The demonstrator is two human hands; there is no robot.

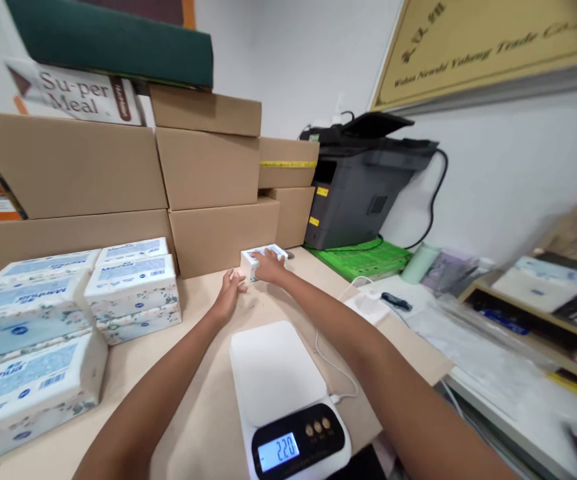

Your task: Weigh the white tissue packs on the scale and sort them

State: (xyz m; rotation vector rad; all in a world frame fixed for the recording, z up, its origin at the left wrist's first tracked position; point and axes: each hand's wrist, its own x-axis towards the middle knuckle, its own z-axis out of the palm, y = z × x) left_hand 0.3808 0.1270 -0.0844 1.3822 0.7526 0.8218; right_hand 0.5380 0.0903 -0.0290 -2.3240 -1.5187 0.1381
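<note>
At the back of the table, my right hand (270, 267) rests over a small white and blue tissue pack (249, 261), its fingers across the top and side. The pack sits against the cardboard boxes. My left hand (229, 293) is just left of the pack, fingers apart and slightly bent, holding nothing that I can see. Between my forearms lies a white kitchen scale (276, 373) with a bare platform and a lit display (279, 451). Several larger Manhua tissue packs (131, 287) are stacked on the left side of the table.
Stacked cardboard boxes (223, 237) line the back. A dark printer (363, 193) stands at back right, beside a green mat (363, 260). A white cable (341, 368) runs from the scale past my right forearm. Farther right is a wooden shelf unit (533, 320) holding packages.
</note>
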